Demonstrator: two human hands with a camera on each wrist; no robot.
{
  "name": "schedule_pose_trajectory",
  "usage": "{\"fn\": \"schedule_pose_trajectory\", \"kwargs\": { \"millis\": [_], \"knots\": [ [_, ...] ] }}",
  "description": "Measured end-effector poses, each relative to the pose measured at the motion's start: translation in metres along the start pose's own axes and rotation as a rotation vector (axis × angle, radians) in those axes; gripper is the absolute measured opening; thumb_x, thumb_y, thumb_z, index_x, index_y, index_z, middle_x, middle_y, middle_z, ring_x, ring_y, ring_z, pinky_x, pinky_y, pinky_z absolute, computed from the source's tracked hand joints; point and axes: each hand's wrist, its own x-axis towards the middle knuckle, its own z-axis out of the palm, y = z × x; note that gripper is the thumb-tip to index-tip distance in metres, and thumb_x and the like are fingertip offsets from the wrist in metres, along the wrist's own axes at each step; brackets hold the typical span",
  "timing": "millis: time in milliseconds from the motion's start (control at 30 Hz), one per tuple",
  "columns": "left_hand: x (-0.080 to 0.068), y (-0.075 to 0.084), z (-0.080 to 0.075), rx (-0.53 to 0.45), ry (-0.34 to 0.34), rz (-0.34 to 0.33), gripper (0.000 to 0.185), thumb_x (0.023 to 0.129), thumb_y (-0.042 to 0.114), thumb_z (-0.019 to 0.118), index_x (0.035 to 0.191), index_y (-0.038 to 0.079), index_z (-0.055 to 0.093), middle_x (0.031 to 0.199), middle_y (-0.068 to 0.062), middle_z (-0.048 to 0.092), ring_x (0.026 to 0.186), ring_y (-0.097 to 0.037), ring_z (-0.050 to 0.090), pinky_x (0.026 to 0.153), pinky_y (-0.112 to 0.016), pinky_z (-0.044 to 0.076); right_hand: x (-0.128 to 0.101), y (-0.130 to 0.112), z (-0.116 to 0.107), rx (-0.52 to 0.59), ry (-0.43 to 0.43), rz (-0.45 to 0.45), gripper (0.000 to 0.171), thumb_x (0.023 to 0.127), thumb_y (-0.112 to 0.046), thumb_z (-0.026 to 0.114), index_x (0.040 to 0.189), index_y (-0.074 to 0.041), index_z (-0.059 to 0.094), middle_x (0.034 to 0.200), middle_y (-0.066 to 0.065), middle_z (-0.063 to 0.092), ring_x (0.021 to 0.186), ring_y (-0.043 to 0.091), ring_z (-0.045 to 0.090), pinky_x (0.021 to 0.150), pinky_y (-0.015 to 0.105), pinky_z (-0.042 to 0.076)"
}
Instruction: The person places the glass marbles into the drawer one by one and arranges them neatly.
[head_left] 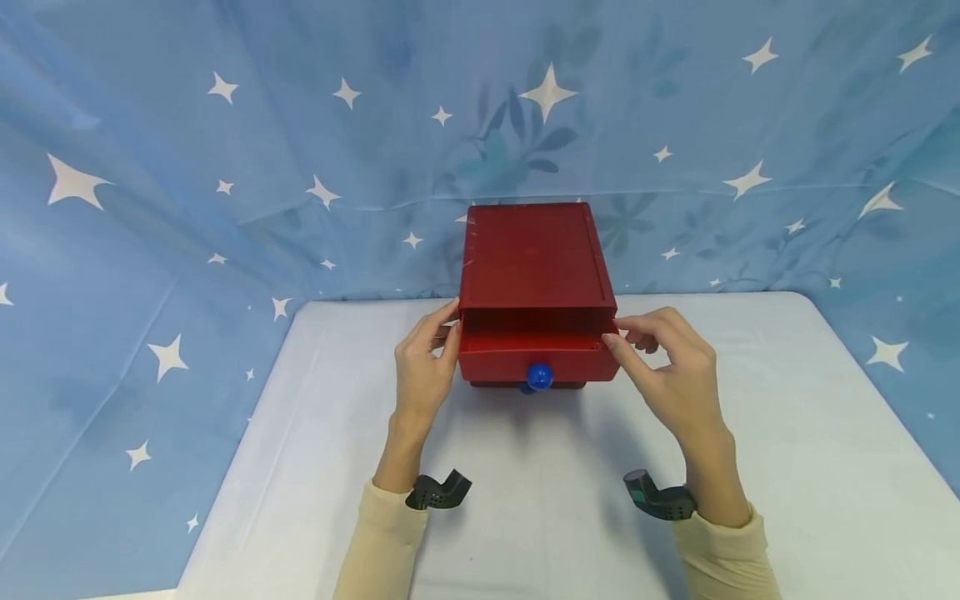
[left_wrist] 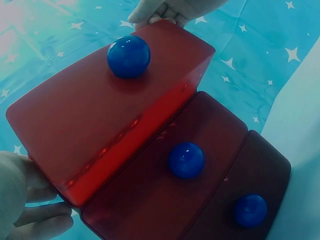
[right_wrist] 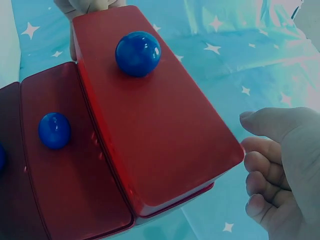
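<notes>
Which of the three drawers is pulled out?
The top drawer: its front stands forward of the two lower drawers, which sit flush, and both hands touch its ends.

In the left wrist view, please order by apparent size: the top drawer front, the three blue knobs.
1. Top drawer front, by far the largest.
2. Top knob.
3. Middle knob.
4. Bottom knob.
The knobs may well be equal in size; the top one is pulled out nearer the camera, so their ranking is unsure.

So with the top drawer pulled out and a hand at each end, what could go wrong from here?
The top drawer juts past the two shut ones, so pulled further it may drop free or tip the red chest. The left hand and right hand sit at its ends near the chest's edge; fingertips might get pinched if it slides back.
</notes>
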Motion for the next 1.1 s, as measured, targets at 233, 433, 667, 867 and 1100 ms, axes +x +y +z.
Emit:
{"fn": "schedule_pose_trajectory", "kwargs": {
  "millis": [233,433,667,867,1100],
  "knots": [
    [-0.001,0.001,0.000,-0.018,-0.012,-0.002,0.035,0.097,0.008,0.064,0.132,0.008,0.066,0.117,-0.012,0.073,0.086,-0.022,0.074,0.078,-0.033,0.064,-0.003,0.000,-0.003,0.016,0.037,-0.044,0.029,0.071,0.005,0.080,0.100,0.001,0.076,0.081,0.013,0.064,0.079,0.009,0.052,0.075,0.012,0.043],
    [-0.003,0.000,-0.006,-0.016,-0.020,0.008,0.035,0.097,0.008,0.064,0.131,0.009,0.066,0.116,-0.010,0.073,0.085,-0.021,0.074,0.076,-0.030,0.063,-0.007,-0.001,-0.003,0.014,0.046,-0.044,0.029,0.071,0.004,0.080,0.100,0.002,0.075,0.083,0.014,0.064,0.080,0.010,0.052,0.077,0.011,0.043],
    [-0.004,0.000,-0.008,-0.020,-0.038,0.035,0.035,0.095,0.006,0.066,0.130,0.007,0.066,0.114,-0.013,0.074,0.081,-0.022,0.074,0.074,-0.028,0.063,-0.008,-0.008,-0.007,0.017,0.062,-0.065,0.023,0.075,0.000,0.079,0.097,0.005,0.075,0.081,0.015,0.064,0.079,0.011,0.052,0.076,0.010,0.043],
    [0.001,0.004,-0.008,-0.011,-0.045,0.028,0.036,0.096,0.008,0.066,0.131,0.009,0.066,0.113,-0.012,0.074,0.083,-0.022,0.074,0.074,-0.031,0.064,-0.001,-0.016,-0.013,0.042,0.119,-0.103,0.024,0.086,-0.014,0.076,0.094,0.008,0.074,0.078,0.019,0.062,0.079,0.011,0.053,0.076,0.012,0.043],
    [0.002,0.004,-0.009,-0.002,-0.059,0.005,0.036,0.096,0.008,0.066,0.132,0.009,0.066,0.113,-0.012,0.075,0.084,-0.022,0.074,0.074,-0.033,0.064,-0.001,-0.016,-0.017,0.023,0.104,-0.092,0.022,0.084,-0.010,0.076,0.097,0.008,0.074,0.082,0.020,0.064,0.082,0.009,0.054,0.079,0.010,0.044]
  ]
}}
